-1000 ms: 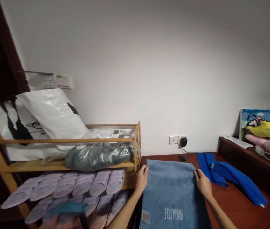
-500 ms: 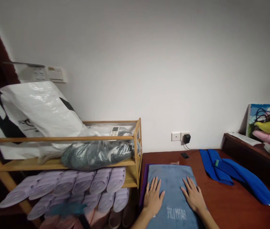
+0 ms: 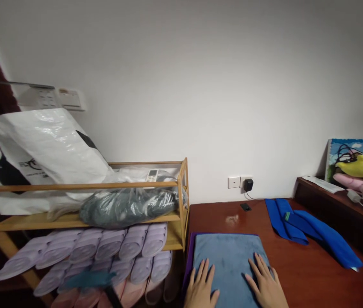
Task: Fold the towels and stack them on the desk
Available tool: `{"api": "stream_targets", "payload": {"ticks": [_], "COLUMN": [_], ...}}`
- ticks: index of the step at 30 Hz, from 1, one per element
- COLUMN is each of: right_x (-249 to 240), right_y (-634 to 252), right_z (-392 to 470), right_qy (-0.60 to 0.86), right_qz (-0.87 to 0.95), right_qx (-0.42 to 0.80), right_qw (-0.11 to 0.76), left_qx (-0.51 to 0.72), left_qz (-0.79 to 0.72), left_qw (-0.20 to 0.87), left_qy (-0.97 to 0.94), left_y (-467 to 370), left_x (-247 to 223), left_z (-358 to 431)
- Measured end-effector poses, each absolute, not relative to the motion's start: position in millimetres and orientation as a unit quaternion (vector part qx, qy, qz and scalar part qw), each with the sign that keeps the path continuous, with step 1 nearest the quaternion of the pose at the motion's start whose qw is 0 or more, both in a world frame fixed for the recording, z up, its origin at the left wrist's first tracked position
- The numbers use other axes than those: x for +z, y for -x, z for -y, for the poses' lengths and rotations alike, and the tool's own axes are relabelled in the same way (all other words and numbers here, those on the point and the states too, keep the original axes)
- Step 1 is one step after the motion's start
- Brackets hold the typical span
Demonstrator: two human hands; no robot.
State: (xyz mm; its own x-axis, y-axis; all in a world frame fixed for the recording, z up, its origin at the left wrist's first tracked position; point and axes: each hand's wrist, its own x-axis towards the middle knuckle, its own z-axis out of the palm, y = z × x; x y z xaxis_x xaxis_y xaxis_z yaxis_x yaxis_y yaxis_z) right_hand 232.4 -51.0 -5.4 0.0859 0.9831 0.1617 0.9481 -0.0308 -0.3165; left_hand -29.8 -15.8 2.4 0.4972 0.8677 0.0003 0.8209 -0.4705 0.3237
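Note:
A blue-grey plush cloth lies flat on the reddish-brown table, over a purple item whose edge shows at its left and top. My left hand rests palm down on the cloth's left side, fingers spread. On the right side of the cloth lies my right hand, also flat with its fingers apart. Neither hand grips anything. The near end of the cloth is out of view.
Blue straps lie at the right, before a raised ledge with a yellow plush. A wooden rack with bags and lilac slippers stands left. A black plug sits in the wall.
Both hands and the cloth have moved nearer to me along the table. The printed lettering on the cloth no longer shows. The view has shifted slightly.

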Motion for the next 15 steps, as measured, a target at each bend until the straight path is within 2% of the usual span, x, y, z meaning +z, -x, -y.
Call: {"api": "stream_targets", "payload": {"ticks": [8, 15], "right_x": [8.5, 6.6], "right_y": [-161.6, -240.0], "right_z": [68.9, 93.8], "right_qy": [0.606, 0.709], "right_qz": [0.768, 0.686], "right_qx": [0.118, 0.056], "right_qw": [0.171, 0.151], "left_qx": [0.119, 0.105], "left_qz": [-0.411, -0.445], "left_qw": [0.069, 0.076], "left_qy": [-0.901, -0.886], "left_y": [16.4, 30.5], "left_x": [-20.4, 10.4], "left_z": [47.0, 70.3]}}
